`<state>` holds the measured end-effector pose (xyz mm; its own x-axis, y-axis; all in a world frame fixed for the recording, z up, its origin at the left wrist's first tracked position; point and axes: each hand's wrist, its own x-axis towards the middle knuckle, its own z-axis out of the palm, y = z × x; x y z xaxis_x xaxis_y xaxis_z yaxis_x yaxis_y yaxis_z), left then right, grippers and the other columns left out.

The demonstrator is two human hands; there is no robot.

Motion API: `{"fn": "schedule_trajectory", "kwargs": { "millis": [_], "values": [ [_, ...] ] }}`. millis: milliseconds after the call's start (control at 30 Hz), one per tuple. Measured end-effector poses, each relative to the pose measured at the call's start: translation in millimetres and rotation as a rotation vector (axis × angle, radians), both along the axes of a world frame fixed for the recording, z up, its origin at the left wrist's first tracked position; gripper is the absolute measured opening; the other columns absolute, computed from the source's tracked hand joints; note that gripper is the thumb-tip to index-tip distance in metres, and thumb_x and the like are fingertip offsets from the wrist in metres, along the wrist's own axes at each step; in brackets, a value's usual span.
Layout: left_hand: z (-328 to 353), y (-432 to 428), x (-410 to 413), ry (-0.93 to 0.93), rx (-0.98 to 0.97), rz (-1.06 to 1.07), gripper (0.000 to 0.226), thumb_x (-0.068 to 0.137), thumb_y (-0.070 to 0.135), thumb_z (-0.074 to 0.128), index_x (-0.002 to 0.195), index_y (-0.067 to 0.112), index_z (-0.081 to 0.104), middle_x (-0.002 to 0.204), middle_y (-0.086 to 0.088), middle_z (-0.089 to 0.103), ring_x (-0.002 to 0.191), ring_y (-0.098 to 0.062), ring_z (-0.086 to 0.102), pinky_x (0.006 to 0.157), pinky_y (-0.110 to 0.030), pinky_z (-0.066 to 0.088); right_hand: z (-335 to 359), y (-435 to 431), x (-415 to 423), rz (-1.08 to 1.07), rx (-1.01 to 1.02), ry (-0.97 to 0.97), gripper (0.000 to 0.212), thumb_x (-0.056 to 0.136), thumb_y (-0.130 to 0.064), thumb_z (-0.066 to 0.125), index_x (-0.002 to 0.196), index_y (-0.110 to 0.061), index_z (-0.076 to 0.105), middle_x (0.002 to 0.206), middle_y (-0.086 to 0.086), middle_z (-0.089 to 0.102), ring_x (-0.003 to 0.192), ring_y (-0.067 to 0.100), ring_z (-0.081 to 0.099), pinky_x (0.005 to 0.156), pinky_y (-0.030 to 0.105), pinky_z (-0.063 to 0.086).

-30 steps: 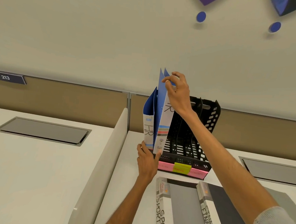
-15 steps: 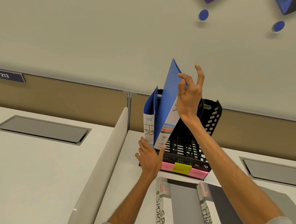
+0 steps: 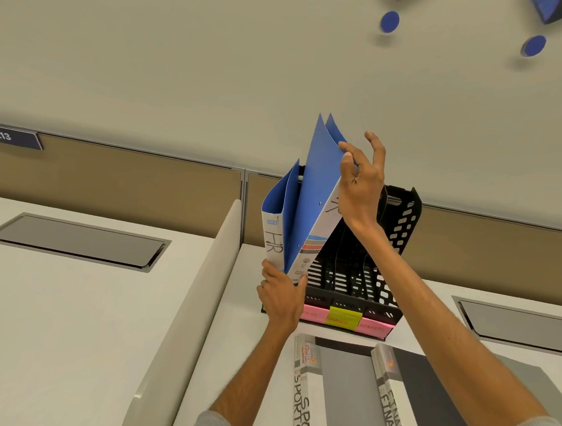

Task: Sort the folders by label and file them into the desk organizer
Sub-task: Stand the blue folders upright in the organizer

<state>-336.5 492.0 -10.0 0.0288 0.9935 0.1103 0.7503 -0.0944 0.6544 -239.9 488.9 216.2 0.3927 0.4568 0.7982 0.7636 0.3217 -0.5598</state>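
A black mesh desk organizer stands at the back of the desk, with pink and yellow sticky labels along its front. One blue folder marked HR stands upright in its left slot. A second blue HR folder leans to the right beside it, its covers slightly parted at the top. My left hand grips the bottoms of these folders between fingers and thumb. My right hand pinches the upper right edge of the leaning folder. Two grey folders lie flat in front, marked SPORTS and FINANCE.
A low beige divider separates this desk from the one on the left. Grey cable hatches sit in the left desk and at the far right. A brown partition and a "213" sign run behind.
The second blue folder has gone from upright to leaning right. My right hand has shifted from its top corner to its right edge. My left hand stays at the folders' base.
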Motion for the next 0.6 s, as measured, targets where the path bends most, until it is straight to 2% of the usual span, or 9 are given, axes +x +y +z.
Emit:
{"fn": "schedule_trajectory", "kwargs": {
  "millis": [267, 367, 467, 533, 600],
  "values": [
    [5.2, 6.6, -7.6, 0.159, 0.036, -0.013, 0.091, 0.082, 0.075, 0.046, 0.136, 0.004, 0.025, 0.122, -0.007, 0.059, 0.088, -0.022, 0.070, 0.078, -0.030, 0.048, -7.8, -0.8, 4.9, 0.016, 0.052, 0.018, 0.030, 0.102, -0.021, 0.046, 0.119, -0.007, 0.068, 0.148, 0.013, 0.036, 0.124, 0.013, 0.051, 0.082, 0.008, 0.048],
    [9.8, 13.3, -15.9, 0.084, 0.031, -0.034, 0.092, 0.073, 0.077, 0.057, 0.127, 0.008, 0.029, 0.114, -0.007, 0.063, 0.085, -0.022, 0.070, 0.070, -0.029, 0.050, -11.5, -1.3, 11.4, 0.015, 0.070, 0.009, 0.030, 0.102, -0.019, 0.046, 0.119, -0.007, 0.068, 0.145, 0.013, 0.038, 0.125, 0.013, 0.049, 0.082, 0.012, 0.049],
    [14.8, 20.8, -25.7, -0.020, 0.047, -0.060, 0.101, 0.060, 0.076, 0.071, 0.127, 0.010, 0.033, 0.117, -0.007, 0.066, 0.088, -0.027, 0.071, 0.066, -0.031, 0.051, -15.3, -2.6, 19.4, 0.018, 0.090, 0.035, 0.028, 0.101, -0.016, 0.047, 0.117, -0.007, 0.069, 0.141, 0.014, 0.042, 0.125, 0.018, 0.050, 0.081, 0.017, 0.051],
    [13.2, 23.4, -31.6, -0.040, 0.086, -0.098, 0.098, 0.061, 0.076, 0.071, 0.125, 0.013, 0.033, 0.120, -0.006, 0.066, 0.087, -0.026, 0.071, 0.062, -0.027, 0.047, -17.9, -4.3, 23.4, 0.026, 0.097, 0.049, 0.028, 0.101, -0.015, 0.047, 0.117, -0.007, 0.069, 0.140, 0.014, 0.042, 0.126, 0.022, 0.050, 0.082, 0.018, 0.051],
    [11.1, 26.1, -36.9, -0.051, 0.115, -0.138, 0.094, 0.064, 0.075, 0.069, 0.127, 0.014, 0.034, 0.123, -0.005, 0.066, 0.088, -0.025, 0.071, 0.063, -0.027, 0.048, -19.0, -6.4, 26.6, 0.009, 0.087, 0.062, 0.028, 0.102, -0.015, 0.047, 0.117, -0.007, 0.069, 0.140, 0.014, 0.042, 0.121, 0.026, 0.053, 0.079, 0.017, 0.049]
  ]
}}
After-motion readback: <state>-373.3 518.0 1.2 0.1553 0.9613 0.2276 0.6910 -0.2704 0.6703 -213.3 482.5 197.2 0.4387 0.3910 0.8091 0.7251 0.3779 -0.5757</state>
